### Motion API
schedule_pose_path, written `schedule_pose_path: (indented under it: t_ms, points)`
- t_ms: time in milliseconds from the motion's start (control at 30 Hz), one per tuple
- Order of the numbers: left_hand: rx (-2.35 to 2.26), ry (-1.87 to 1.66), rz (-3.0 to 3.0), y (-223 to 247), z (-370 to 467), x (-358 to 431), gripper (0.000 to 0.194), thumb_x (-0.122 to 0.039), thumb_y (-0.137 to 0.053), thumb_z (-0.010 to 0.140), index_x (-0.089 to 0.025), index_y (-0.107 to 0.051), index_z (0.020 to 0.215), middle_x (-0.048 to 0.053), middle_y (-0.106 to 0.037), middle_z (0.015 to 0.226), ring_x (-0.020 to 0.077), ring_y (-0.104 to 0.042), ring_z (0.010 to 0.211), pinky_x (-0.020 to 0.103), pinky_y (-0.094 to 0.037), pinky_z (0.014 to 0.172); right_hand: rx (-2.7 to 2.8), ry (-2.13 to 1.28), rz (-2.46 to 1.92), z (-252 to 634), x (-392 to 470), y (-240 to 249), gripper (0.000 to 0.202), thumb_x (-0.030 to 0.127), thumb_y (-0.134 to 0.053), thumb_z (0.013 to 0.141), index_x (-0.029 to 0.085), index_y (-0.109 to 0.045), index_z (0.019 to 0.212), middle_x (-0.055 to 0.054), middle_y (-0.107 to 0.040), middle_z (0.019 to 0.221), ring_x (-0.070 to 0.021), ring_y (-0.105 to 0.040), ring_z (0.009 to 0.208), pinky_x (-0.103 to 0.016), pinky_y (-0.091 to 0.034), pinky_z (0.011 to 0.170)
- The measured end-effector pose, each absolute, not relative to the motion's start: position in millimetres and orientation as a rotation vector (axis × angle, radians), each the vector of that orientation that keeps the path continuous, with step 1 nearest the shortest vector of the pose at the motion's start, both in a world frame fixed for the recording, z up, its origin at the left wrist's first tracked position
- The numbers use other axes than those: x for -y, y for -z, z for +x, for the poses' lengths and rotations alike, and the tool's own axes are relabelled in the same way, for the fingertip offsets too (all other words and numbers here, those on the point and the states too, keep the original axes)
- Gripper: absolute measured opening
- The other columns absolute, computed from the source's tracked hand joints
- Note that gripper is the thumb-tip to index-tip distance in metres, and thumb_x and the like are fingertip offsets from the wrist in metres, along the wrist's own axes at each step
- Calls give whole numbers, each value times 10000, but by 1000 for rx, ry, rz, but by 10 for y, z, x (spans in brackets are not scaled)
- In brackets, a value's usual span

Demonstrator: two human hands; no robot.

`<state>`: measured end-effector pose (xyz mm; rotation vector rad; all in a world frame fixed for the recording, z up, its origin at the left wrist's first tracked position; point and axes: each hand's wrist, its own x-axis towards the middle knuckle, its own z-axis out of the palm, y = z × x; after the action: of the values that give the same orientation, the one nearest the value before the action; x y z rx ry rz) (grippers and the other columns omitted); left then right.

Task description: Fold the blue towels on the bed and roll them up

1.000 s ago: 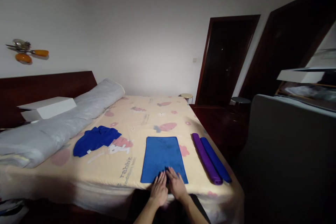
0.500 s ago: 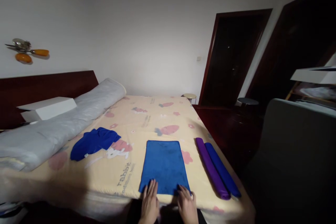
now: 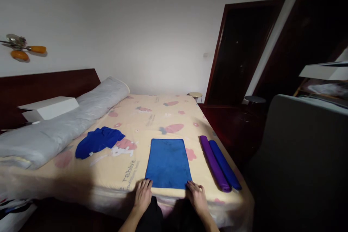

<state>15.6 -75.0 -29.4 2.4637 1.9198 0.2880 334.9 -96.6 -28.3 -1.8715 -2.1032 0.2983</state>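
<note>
A blue towel [image 3: 169, 163] lies spread flat on the bed, its long sides running away from me. My left hand [image 3: 143, 193] is at the towel's near left corner, fingers bent and close together over the edge. At the near right corner, my right hand [image 3: 197, 195] has its fingers curled on the cloth in the same way. Both thumbs are mostly hidden. To the right lie a purple roll of cloth [image 3: 214, 165] and a blue roll of cloth [image 3: 225, 165], side by side. A crumpled darker blue cloth [image 3: 100, 141] rests on the left.
The bed [image 3: 152, 123] has a patterned yellow cover. A long grey roll of bedding [image 3: 65, 116] and a white box [image 3: 51, 108] lie by the headboard [image 3: 54, 79]. A dark chair back [image 3: 296, 145] stands at the right. Stools [image 3: 195, 95] are near the door [image 3: 244, 50].
My left hand has moved left, off the towel's near edge to its left corner. My right hand has shifted slightly at the right corner. The view has tilted down a little.
</note>
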Motion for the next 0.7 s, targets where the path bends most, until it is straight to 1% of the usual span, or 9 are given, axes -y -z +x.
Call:
schedule_pose_path:
  t_ms: [100, 167, 267, 367, 500, 600, 700]
  points:
    - [-1959, -290, 2417, 218, 156, 678, 489, -65, -411, 859, -235, -615, 1269, 95, -646, 1263, 272, -543, 1214, 503, -328, 1093, 2081, -268, -1867, 3298, 904, 210, 487, 83, -369, 826, 242, -666, 1179, -55, -659, 1279, -206, -548, 1219, -386, -304, 1019]
    - [-1931, -288, 2409, 159, 143, 623, 468, -52, -408, 858, -242, -641, 1217, 91, -655, 1235, 266, -550, 1194, 505, -322, 1075, 2061, -256, -1863, 3306, 869, 174, 465, 96, -364, 838, 245, -675, 1150, -52, -686, 1229, -209, -562, 1178, -396, -308, 1001]
    - [-1848, -299, 2407, 45, 71, 551, 421, -48, -402, 861, -255, -684, 1094, 61, -690, 1138, 239, -562, 1151, 478, -298, 1067, 1988, -242, -1891, 3384, 846, 165, 402, 174, -371, 870, 262, -686, 1105, -61, -683, 1222, -243, -538, 1183, -444, -307, 986]
    - [-1779, -341, 2365, -77, -27, 491, 371, -54, -442, 828, -276, -698, 979, 15, -715, 1046, 203, -575, 1103, 419, -299, 1040, 1887, -259, -1946, 3482, 849, 196, 360, 253, -392, 872, 262, -699, 1062, -82, -667, 1239, -285, -519, 1182, -485, -323, 950]
    - [-1820, -443, 2201, -177, -100, 422, 291, -83, -518, 753, -278, -703, 864, -7, -733, 988, 204, -585, 1088, 401, -330, 990, 1791, -325, -1955, 3560, 850, 221, 356, 353, -417, 862, 256, -712, 1037, -96, -669, 1201, -305, -540, 1134, -476, -359, 898]
    - [-1840, -517, 2082, -181, -115, 407, 249, -92, -562, 702, -280, -703, 784, -29, -741, 970, 200, -595, 1080, 380, -367, 960, 1750, -368, -1902, 3578, 836, 206, 385, 431, -433, 857, 290, -697, 1100, -76, -676, 1165, -286, -557, 1104, -453, -372, 907]
    - [-1839, -594, 1984, -129, -134, 418, 249, -85, -577, 677, -285, -706, 749, -47, -749, 954, 187, -610, 1074, 357, -388, 975, 1678, -420, -1860, 3584, 802, 191, 405, 491, -445, 846, 295, -709, 1083, -72, -675, 1174, -295, -558, 1125, -457, -387, 920]
